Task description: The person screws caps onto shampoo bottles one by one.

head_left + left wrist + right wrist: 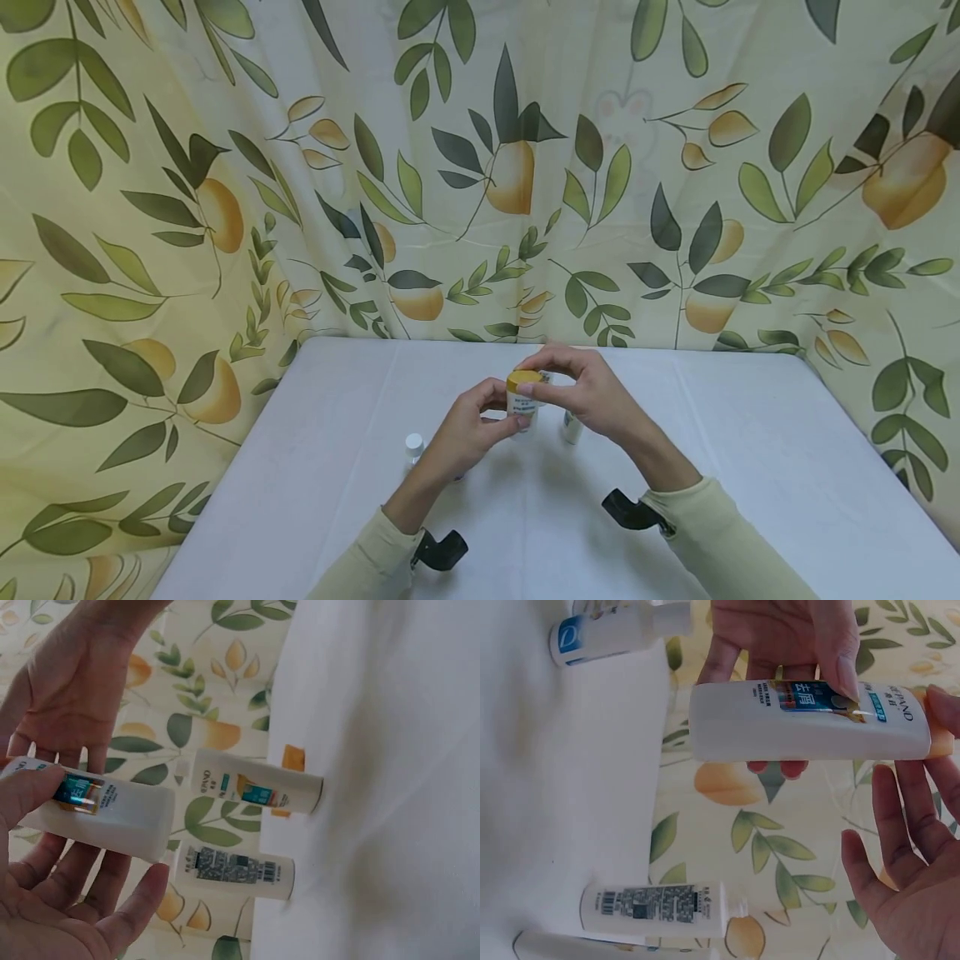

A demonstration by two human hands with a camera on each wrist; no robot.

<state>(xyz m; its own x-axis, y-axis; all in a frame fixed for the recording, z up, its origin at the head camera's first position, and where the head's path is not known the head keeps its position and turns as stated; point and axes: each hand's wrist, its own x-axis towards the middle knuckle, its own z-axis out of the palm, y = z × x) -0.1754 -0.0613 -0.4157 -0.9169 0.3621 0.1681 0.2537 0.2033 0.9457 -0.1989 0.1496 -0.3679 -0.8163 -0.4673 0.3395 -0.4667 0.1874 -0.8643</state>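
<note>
Between both hands, above the table, is a white shampoo bottle (521, 405) with an orange-yellow cap (939, 724) and a blue label panel. My left hand (459, 435) grips its body, thumb across the label in the right wrist view. At the top, my right hand (596, 398) pinches the cap between thumb and finger; its other fingers stay off the bottle. Two similar white bottles (259, 782) (236, 870) stand on the table beyond, and one shows an uncovered narrow neck in the right wrist view.
A blue-and-white bottle (615, 634) with a white cap stands left of my left hand. An orange piece (294, 757) shows partly hidden behind one standing bottle. White cloth covers the table (337, 400); a leaf-and-fruit patterned curtain (480, 275) hangs behind it.
</note>
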